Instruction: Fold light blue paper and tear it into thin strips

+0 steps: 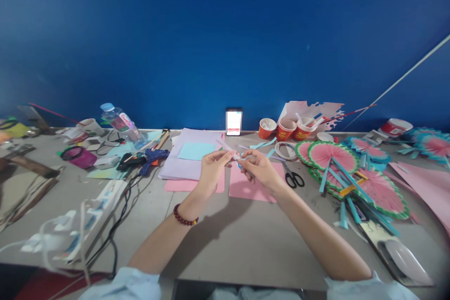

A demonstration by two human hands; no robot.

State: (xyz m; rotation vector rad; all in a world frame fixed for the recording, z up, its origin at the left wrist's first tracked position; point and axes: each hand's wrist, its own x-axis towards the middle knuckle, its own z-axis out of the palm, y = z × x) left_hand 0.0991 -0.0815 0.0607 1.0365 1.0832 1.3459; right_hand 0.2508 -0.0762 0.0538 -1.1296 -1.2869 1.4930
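Note:
In front of me, over the table, both my hands hold up a narrow pale lilac strip, probably paper (223,143). My left hand (213,167), with a dark red bead bracelet on its wrist, pinches the strip between thumb and fingers. Close beside it, my right hand (258,168) is closed at the strip's lower end. A small blue bit (239,165) shows by the right fingers; what it belongs to I cannot tell. Beneath the hands lies pink paper (242,187). Left of them, a light blue sheet (195,151) rests on lilac sheets (176,168).
Black-handled scissors (294,179) and watermelon-patterned paper fans (332,157) lie to the right. Red paper cups (286,130) and a lit phone (234,122) stand at the back. Leftward are a blue glue gun (152,159), a tilted bottle (123,124) and a power strip (96,220) with cables.

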